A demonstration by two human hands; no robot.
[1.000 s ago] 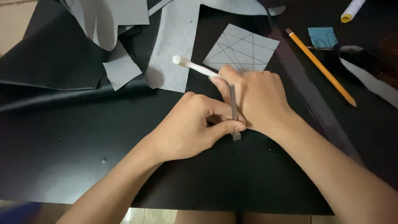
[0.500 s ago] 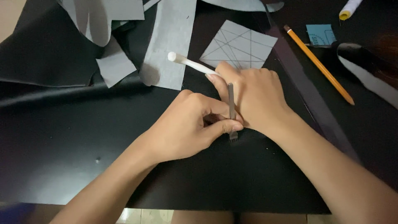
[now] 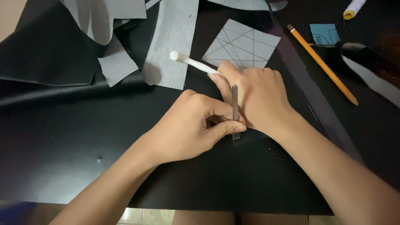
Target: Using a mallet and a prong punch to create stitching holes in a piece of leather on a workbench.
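The left hand [image 3: 187,127] sits at the centre of the frame, curled into a loose fist, with thumb and forefinger pinched around the lower shaft of a slim metal pronged punch [image 3: 235,118]. The punch stands nearly upright, its small teeth touching the black sheet [image 3: 208,183] just below the thumb. The curled fingers hide most of the grip, and the exact number of prongs is too small to make out.

The right hand [image 3: 258,93] lies just right of centre, pressed against the left, fingers closed around a white rod-shaped tool [image 3: 189,62] that juts toward the upper left. Only its rounded end and part of its length show; the rest disappears inside the fist, so what its far end looks like cannot be told.

Behind the right hand, a grey square with pencilled lines [image 3: 243,43] is partly covered by the knuckles. A long grey strip [image 3: 173,41] runs off the top edge, and more grey pieces [image 3: 116,62] overlap black folds at upper left. A dark ruler [image 3: 316,100] slants down the right side. Beyond it lie an orange pencil [image 3: 323,64], a blue square [image 3: 325,33] and a yellow-tipped spool [image 3: 352,8] cut off at the top right corner.

The black sheet stretches bare toward the lower left, with its near edge crossing the bottom of the frame.
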